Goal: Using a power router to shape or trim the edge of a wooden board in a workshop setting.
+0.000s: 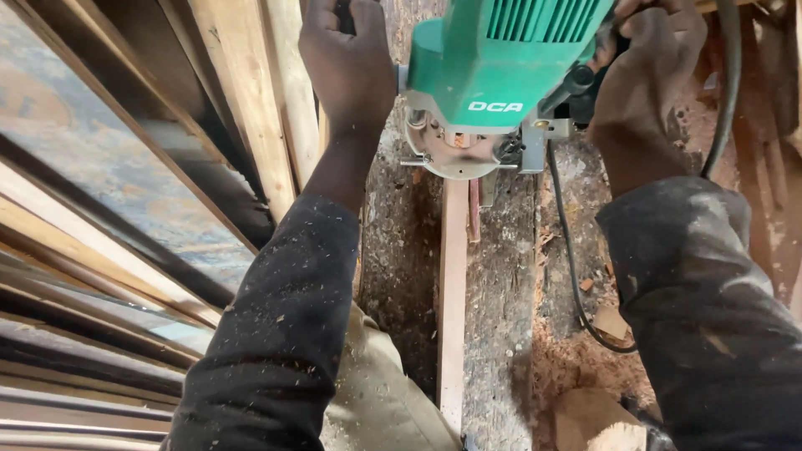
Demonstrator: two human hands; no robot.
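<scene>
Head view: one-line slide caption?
Both hands, left hand and right hand, grip a green router over a narrow wood strip.

Single view only, from a head-worn camera. It looks steeply downward and slightly forward, from close range, along the person's two forearms. The left hand (pixel 351 63) and right hand (pixel 647 71) sit at the upper edge, either side of a green power tool (pixel 501 58). The workbench (pixel 501 317) runs away from the viewer. No second view for overlap.
</scene>
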